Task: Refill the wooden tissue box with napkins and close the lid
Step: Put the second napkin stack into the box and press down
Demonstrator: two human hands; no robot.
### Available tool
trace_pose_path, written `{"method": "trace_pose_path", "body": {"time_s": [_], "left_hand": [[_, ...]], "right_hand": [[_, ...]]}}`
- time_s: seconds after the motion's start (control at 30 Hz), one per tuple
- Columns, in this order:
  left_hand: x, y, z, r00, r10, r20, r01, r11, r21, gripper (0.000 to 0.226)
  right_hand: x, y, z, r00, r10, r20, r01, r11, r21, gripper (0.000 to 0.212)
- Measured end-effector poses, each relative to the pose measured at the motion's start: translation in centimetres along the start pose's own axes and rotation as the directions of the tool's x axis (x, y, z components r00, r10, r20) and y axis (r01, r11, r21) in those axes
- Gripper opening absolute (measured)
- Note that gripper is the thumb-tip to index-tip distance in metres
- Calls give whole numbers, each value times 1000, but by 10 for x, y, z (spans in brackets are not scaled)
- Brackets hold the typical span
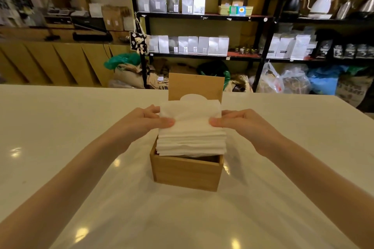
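Note:
A square wooden tissue box (187,174) stands in the middle of the white table. Its hinged lid (196,86) is raised upright at the back, with an oval slot cut in it. A thick stack of white napkins (191,133) hovers over the box opening, its lower edge just inside the rim. My left hand (145,121) grips the stack's left side, thumb on top. On the other side my right hand (240,123) holds it the same way. The inside of the box is mostly hidden by the stack.
The white table (81,168) stretches wide on all sides of the box. Beyond its far edge stand black shelves (202,16) with coffee bags and kettles, sacks on the floor, and a wooden counter (50,60) at the left.

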State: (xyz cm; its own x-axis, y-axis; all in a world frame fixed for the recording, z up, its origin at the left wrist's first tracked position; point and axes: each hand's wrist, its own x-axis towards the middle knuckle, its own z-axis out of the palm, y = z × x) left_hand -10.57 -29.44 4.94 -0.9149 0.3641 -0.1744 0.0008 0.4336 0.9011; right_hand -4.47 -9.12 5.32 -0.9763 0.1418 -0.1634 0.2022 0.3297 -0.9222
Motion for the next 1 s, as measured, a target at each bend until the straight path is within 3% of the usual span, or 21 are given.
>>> {"method": "trace_pose_path", "body": {"time_s": [0.17, 0.6, 0.9, 0.97, 1.0], "left_hand": [[8, 1, -6, 994, 21, 103, -23, 999, 24, 22], [2, -7, -3, 991, 54, 118, -62, 996, 65, 22], [-22, -15, -3, 997, 13, 71, -29, 974, 225, 74], [-24, -14, -1, 997, 19, 76, -40, 958, 283, 68], [-26, -12, 3, 995, 31, 92, -59, 946, 318, 53]], "right_hand": [[-2, 6, 0, 1000, -23, -9, 23, 1000, 17, 22], [-12, 5, -1, 999, 34, -6, -34, 999, 21, 17], [-36, 13, 1, 999, 47, -9, -47, 999, -9, 19], [-41, 14, 3, 998, 62, 24, -62, 998, 17, 18], [-43, 14, 5, 998, 62, 22, -62, 998, -10, 19]]}}
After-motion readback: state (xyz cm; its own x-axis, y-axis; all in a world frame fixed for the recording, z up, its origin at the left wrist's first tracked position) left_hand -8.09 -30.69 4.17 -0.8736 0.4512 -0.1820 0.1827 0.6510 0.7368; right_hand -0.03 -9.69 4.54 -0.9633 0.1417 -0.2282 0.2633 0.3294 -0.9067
